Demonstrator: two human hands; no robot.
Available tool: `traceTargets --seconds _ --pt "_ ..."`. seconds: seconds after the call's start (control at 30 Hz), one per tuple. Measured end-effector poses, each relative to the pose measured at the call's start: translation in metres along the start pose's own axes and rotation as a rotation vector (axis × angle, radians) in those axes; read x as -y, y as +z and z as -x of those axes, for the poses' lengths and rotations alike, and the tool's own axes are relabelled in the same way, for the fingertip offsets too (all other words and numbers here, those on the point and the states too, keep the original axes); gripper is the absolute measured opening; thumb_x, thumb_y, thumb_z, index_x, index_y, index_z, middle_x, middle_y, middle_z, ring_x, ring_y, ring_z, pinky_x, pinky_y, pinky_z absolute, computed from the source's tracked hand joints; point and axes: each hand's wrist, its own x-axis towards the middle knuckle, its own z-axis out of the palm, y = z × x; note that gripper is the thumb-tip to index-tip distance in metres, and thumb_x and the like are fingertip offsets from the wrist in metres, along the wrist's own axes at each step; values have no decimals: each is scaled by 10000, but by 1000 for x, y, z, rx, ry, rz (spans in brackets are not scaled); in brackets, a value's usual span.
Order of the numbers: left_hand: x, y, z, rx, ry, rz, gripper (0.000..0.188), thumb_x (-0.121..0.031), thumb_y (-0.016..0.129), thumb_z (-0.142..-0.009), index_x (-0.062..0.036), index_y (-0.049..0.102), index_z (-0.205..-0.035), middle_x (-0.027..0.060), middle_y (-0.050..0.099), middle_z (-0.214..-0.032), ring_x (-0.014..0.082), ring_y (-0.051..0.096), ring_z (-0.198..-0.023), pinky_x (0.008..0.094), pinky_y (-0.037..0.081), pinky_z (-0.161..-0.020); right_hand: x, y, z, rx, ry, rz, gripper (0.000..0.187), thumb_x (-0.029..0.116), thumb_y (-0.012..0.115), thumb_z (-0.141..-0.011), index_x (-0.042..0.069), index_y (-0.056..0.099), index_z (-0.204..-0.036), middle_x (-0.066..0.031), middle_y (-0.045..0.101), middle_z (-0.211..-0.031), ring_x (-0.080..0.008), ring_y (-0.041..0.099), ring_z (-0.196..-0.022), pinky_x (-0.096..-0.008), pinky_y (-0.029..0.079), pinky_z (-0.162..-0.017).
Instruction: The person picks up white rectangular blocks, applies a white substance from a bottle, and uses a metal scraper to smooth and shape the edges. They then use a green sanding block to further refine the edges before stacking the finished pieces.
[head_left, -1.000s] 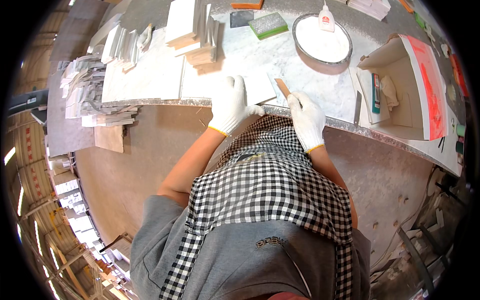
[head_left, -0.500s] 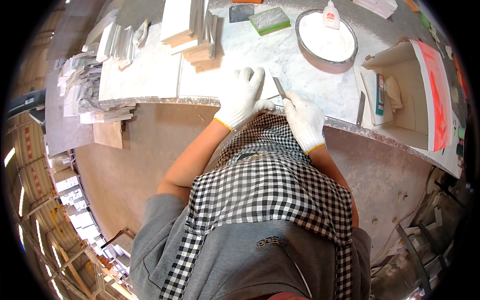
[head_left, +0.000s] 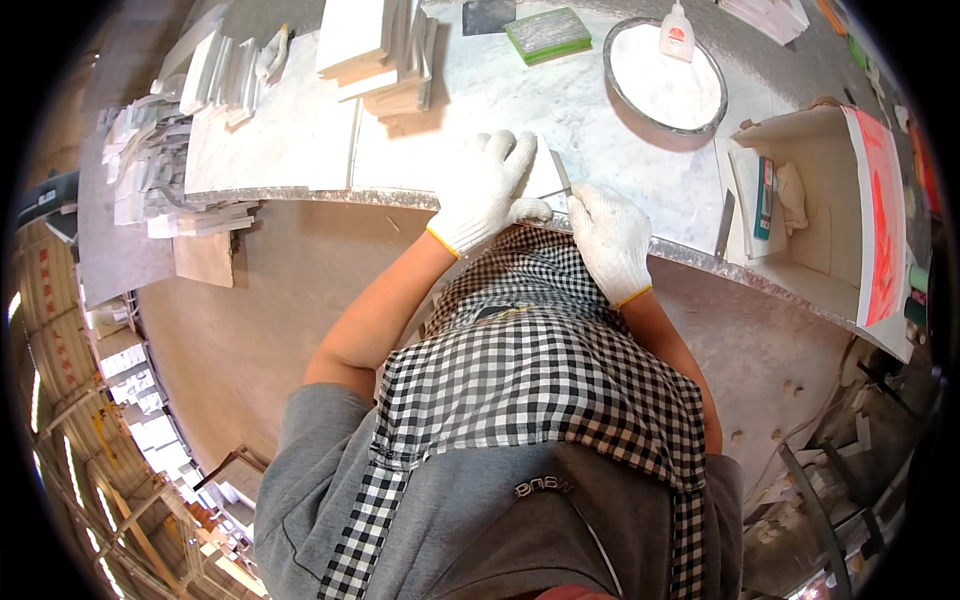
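Note:
My left hand (head_left: 488, 190), in a white knit glove with a yellow cuff, lies flat with its fingers spread. It presses down a white slab piece (head_left: 541, 176) near the worktop's front edge, covering much of it. My right hand (head_left: 612, 235), gloved alike, is closed around a thin, flat grey metal strip, like a file or blade (head_left: 561, 172). The strip lies along the slab piece's right edge, its lower end hidden in my fingers. I cannot make out which tool it is.
Stacks of white slabs (head_left: 355, 40) stand behind my left hand. Beyond are a green-edged block (head_left: 548, 38) and a dark-rimmed bowl of white powder (head_left: 640, 90) holding a white squeeze bottle (head_left: 677, 38). An open cardboard box (head_left: 835, 190) sits at right; a metal strip (head_left: 725, 225) lies beside it.
The metal strip in my right hand has shifted slightly along the slab's edge and stands steeper. My left hand holds its place. The whole view has turned a little.

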Motion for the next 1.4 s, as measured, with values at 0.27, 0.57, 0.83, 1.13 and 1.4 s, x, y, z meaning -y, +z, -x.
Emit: traceTargets --seconds 0.27,0.57,0.83,1.13,1.4 --pt "-2 -2 -1 -89 45 0 997 -622 814 -593 -73 547 -1380 95 619 -1123 293 594 -1036 429 488 -889 4 1 -6 31 -11 67 204 260 590 -950 103 705 -1010 -149 703 -951 -359 680 -901 -481 513 -792" --pt "1 -1 -1 -107 50 30 979 -624 812 -598 -66 553 -1359 100 607 -1101 293 588 -1020 428 484 -881 3 -5 -7 16 -9 -75 218 242 593 -951 71 714 -1014 -153 703 -961 -363 675 -917 -464 516 -807" --pt "1 -1 0 -113 52 30 980 -618 818 -601 -59 550 -1360 104 608 -1106 297 588 -1025 430 485 -890 4 -11 -8 44 -37 -27 203 227 595 -946 60 704 -986 -168 692 -942 -370 668 -909 -451 518 -791" --pt "-3 -7 -1 -75 36 6 970 -611 823 -600 -67 554 -1356 108 612 -1105 292 598 -1041 423 502 -882 3 4 -9 -1 -58 21 182 229 592 -941 71 680 -922 -166 682 -903 -378 663 -860 -470 513 -758" --pt "0 -2 -2 -129 59 1 967 -620 804 -585 -69 561 -1342 90 611 -1075 292 600 -1003 420 500 -858 4 7 -14 -22 -63 10 186 248 600 -938 78 669 -912 -159 683 -889 -379 666 -864 -482 513 -755"
